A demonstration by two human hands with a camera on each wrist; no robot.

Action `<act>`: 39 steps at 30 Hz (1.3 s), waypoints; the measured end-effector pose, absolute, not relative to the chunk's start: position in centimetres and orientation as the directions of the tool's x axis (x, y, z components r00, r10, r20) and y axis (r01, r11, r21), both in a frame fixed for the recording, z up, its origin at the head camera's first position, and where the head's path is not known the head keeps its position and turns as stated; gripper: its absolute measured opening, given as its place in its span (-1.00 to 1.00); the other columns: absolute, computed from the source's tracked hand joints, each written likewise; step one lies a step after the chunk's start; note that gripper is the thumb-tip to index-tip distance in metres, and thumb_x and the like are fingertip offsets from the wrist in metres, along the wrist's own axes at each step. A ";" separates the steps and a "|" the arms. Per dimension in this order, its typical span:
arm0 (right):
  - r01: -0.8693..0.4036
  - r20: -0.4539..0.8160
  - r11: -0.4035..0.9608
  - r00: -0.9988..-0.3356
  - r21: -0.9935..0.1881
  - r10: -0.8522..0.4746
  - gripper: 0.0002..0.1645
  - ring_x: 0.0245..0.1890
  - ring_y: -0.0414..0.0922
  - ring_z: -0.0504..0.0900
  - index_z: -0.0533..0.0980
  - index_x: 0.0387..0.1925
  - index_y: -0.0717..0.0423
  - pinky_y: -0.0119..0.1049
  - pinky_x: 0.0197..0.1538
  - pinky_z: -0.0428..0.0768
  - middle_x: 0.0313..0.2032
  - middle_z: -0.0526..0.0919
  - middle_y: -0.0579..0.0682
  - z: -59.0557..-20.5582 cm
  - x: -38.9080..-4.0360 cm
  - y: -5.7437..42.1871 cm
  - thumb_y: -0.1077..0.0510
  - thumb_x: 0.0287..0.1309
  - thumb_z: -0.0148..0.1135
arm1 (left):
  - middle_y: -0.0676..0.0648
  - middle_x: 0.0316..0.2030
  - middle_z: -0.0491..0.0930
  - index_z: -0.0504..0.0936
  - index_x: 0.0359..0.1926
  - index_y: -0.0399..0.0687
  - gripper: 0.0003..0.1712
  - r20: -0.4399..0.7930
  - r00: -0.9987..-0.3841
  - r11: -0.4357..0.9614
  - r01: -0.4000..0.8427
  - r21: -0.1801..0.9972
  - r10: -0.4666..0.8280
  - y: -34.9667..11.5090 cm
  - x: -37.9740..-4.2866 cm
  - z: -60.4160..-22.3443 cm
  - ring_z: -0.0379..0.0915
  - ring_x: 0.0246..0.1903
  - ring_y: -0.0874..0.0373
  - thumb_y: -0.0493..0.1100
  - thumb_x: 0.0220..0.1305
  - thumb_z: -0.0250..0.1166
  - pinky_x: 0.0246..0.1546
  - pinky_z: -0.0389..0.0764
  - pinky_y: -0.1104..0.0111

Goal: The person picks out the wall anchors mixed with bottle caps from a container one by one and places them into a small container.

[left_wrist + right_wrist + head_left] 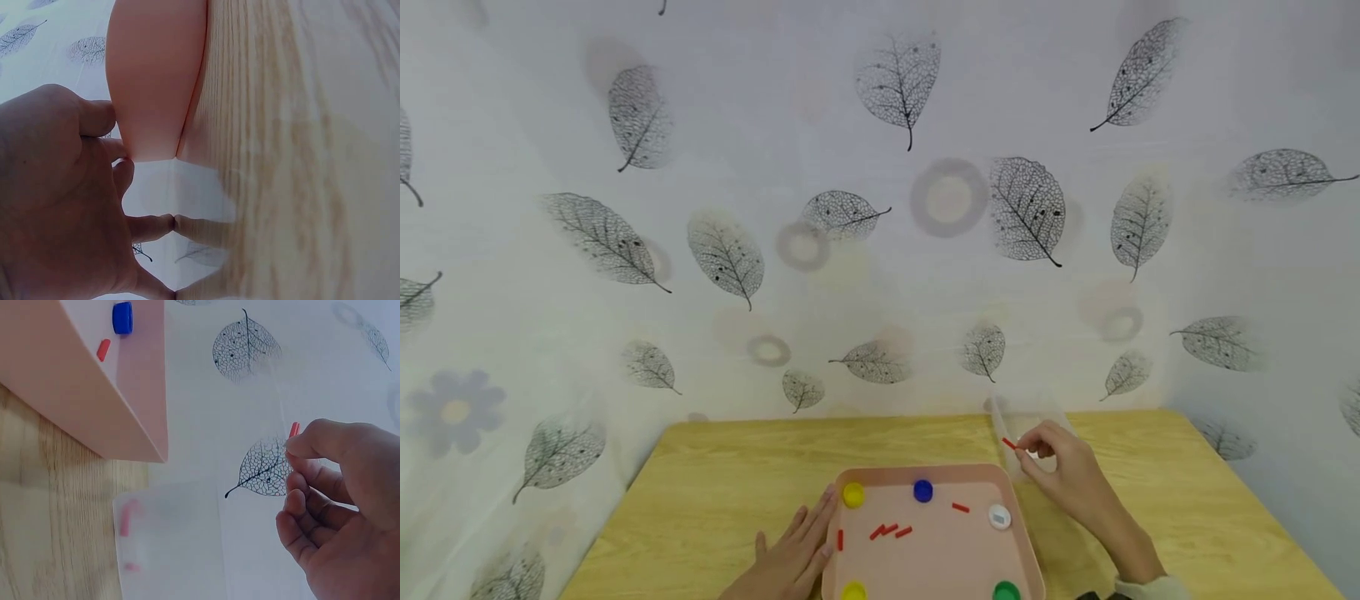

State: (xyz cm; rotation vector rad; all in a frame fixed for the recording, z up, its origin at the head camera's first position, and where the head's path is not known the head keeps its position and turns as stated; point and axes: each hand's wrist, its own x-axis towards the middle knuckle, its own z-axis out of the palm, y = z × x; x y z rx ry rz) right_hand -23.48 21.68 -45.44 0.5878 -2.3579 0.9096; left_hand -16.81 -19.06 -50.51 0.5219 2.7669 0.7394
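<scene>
We see the left hand [792, 557], fingers spread, against the pink rectangular tray [955, 562]; inside, short red sticks [904, 532] among round yellow, blue, white and green caps [922, 492]. Tray wall separates these from the right hand [1070, 475], pinching another red stick [295, 429] near a frosted translucent container [187, 550].

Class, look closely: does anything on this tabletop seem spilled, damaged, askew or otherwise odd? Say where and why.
Nothing visible stands out as spilled or damaged. At most, the pink tray looks slightly untidy: its red sticks lie at differing angles, one apart from the others near the left wall.
</scene>
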 end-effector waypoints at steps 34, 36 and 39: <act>-0.384 0.591 0.741 -0.807 -0.551 0.022 -0.88 -0.45 -0.24 0.46 0.56 -0.38 0.05 -0.31 -0.36 0.51 -0.43 0.56 -0.16 -48.7 -24.8 25.8 0.29 0.06 0.34 | 0.12 0.48 -0.21 -0.26 0.49 0.40 -0.29 -0.182 -0.917 0.833 0.223 0.506 0.356 -18.7 -16.8 -50.7 -0.16 0.39 -0.26 0.36 0.41 -0.36 -0.19 -0.40 -0.60; -0.384 0.591 0.739 -0.806 -0.554 0.025 -0.88 -0.44 -0.25 0.46 0.55 -0.38 0.04 -0.33 -0.35 0.51 -0.43 0.56 -0.16 -48.9 -25.1 25.9 0.29 0.06 0.34 | 0.10 0.48 -0.20 -0.28 0.48 0.41 -0.27 -0.198 -0.915 0.841 0.215 0.496 0.350 -18.7 -16.8 -50.7 -0.16 0.39 -0.27 0.39 0.39 -0.38 -0.18 -0.40 -0.59; -0.402 0.605 0.737 -0.796 -0.544 0.012 -0.86 -0.43 -0.26 0.47 0.55 -0.39 0.05 -0.37 -0.34 0.51 -0.42 0.56 -0.15 -49.2 -25.4 25.9 0.31 0.03 0.35 | 0.06 0.48 -0.17 -0.31 0.48 0.42 -0.27 -0.207 -0.914 0.847 0.212 0.488 0.349 -18.8 -16.7 -50.7 -0.17 0.39 -0.27 0.40 0.38 -0.40 -0.18 -0.41 -0.59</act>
